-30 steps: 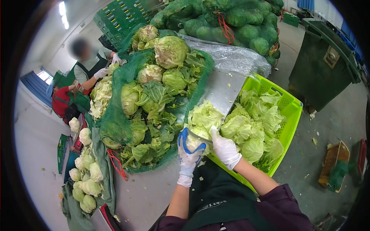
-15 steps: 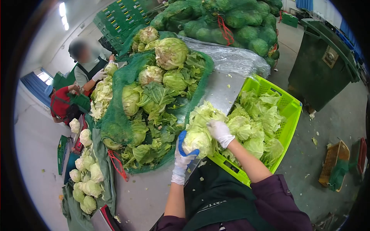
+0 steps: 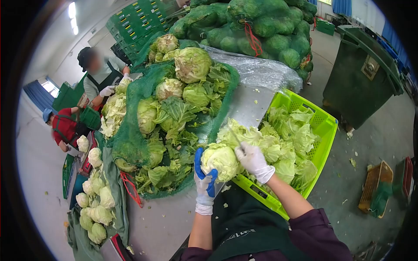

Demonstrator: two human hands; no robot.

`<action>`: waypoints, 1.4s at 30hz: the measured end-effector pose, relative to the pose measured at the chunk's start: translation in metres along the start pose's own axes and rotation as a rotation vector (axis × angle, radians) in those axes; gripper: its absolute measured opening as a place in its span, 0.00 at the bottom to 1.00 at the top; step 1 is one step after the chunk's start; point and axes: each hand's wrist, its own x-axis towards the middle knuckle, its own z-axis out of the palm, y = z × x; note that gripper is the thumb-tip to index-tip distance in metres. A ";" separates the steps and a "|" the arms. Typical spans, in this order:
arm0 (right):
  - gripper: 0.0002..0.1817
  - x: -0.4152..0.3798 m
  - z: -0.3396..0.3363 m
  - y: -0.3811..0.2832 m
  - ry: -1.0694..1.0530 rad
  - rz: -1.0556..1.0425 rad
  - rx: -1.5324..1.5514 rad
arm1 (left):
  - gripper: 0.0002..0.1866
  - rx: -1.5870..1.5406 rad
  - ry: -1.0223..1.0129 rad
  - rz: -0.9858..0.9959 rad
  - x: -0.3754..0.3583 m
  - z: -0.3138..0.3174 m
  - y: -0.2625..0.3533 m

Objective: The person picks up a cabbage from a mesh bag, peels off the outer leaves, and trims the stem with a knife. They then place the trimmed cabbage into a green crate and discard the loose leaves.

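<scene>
My left hand (image 3: 205,180), in a white glove with blue on the palm and fingers, cups a pale, trimmed cabbage (image 3: 220,162) from its left side. At the cabbage's right, my white-gloved right hand (image 3: 253,162) is closed around a knife (image 3: 234,135), whose thin blade points up and away; its handle is hidden in the fist. Loose cabbage leaves (image 3: 244,132) lie just beyond, at the edge of a lime-green crate (image 3: 327,135) that holds many more. To the left, an opened green net (image 3: 130,117) bears untrimmed cabbages (image 3: 193,65) and torn leaves.
Full net sacks of cabbages (image 3: 278,41) are stacked at the back. A dark green bin (image 3: 355,78) stands at right, with a brown basket (image 3: 375,189) on the floor. Trimmed cabbages (image 3: 101,214) line the left side, where two people work. Plastic wrap (image 3: 261,69) covers the table's far end.
The cabbage and my left hand have shifted slightly up and left. My right hand has drawn back toward me from the leaves, which now lie nearer the crate, and the knife blade shows.
</scene>
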 end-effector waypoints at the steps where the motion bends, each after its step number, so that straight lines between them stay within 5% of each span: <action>1: 0.17 0.004 0.002 0.016 -0.004 -0.003 0.001 | 0.46 0.001 0.004 0.003 -0.001 0.001 0.001; 3: 0.16 0.013 0.008 0.059 0.242 -0.070 -0.231 | 0.46 -0.089 0.078 -0.010 -0.002 0.004 0.003; 7: 0.20 -0.009 -0.031 0.027 0.132 0.093 -0.308 | 0.46 -0.017 0.007 0.081 0.001 -0.005 0.003; 10: 0.27 -0.038 -0.029 -0.001 0.100 -0.367 -0.323 | 0.47 -0.017 0.078 0.047 -0.003 0.008 0.011; 15: 0.27 -0.022 -0.023 0.016 0.175 -0.554 -0.604 | 0.47 0.049 0.077 0.055 -0.006 0.017 0.019; 18: 0.28 0.006 -0.038 0.044 0.068 0.219 -0.551 | 0.47 0.012 0.075 0.025 -0.012 0.025 0.020; 22: 0.29 -0.007 -0.032 0.043 0.197 -0.207 -0.086 | 0.48 0.010 0.044 0.002 -0.012 0.024 0.025; 27: 0.20 0.000 -0.049 -0.039 -0.084 -0.096 -0.054 | 0.46 0.464 -0.172 0.059 -0.010 0.009 0.017; 29: 0.17 0.009 -0.046 -0.034 -0.165 -0.103 -0.059 | 0.46 0.362 -0.160 0.027 -0.012 0.010 0.012; 33: 0.16 0.033 -0.039 0.045 0.227 0.122 -0.179 | 0.44 -0.037 -0.028 -0.090 -0.024 0.008 0.004; 34: 0.24 0.033 -0.056 0.040 0.074 0.348 -0.317 | 0.43 -0.384 0.010 -0.237 -0.024 -0.004 -0.007; 35: 0.24 0.028 -0.056 0.034 0.070 0.337 -0.317 | 0.42 -0.734 0.045 -0.381 -0.023 -0.016 -0.017; 37: 0.40 0.000 -0.051 0.022 0.250 -0.041 0.114 | 0.41 -0.749 0.014 -0.381 -0.020 -0.018 -0.021; 38: 0.51 -0.011 -0.049 0.013 0.073 0.056 0.162 | 0.41 -0.550 0.063 -0.319 -0.016 -0.016 -0.025; 39: 0.47 -0.019 -0.035 0.007 0.115 -0.035 0.200 | 0.40 -0.352 0.109 -0.258 -0.015 -0.013 -0.029; 42: 0.39 -0.030 -0.026 -0.022 -0.070 0.085 0.215 | 0.38 -0.393 0.106 -0.276 -0.021 -0.006 -0.033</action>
